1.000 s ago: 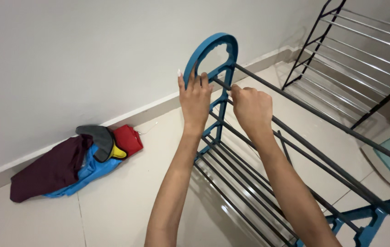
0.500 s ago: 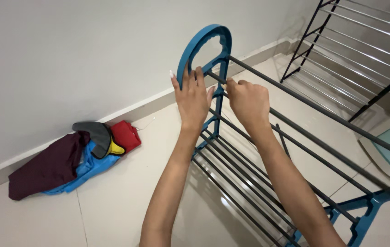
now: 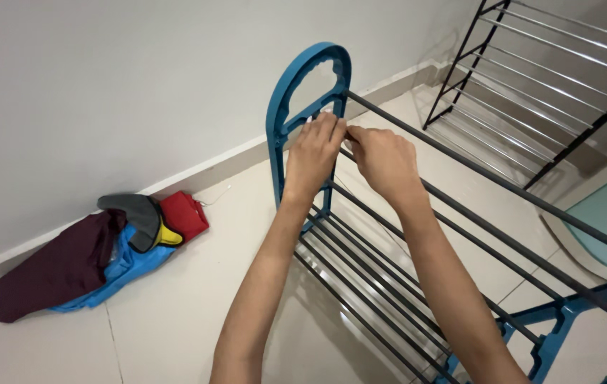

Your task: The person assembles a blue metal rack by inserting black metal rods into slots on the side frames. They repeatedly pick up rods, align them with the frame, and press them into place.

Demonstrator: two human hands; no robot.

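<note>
Head view: both hands meet at frame center, left hand [image 3: 315,153] pinched onto the blue end frame [image 3: 283,114] and right hand [image 3: 383,161] closed narrow around the dark rod [image 3: 488,179], which runs off toward lower right.

I'm looking at a room in a home: pale floor tiles [image 3: 175,313] meet a plain white wall [image 3: 104,85] at a low skirting, a heap of clothes [image 3: 97,252] lies by it, and two household racks stand here, one blue-ended [image 3: 296,92], one black [image 3: 531,92]
</note>
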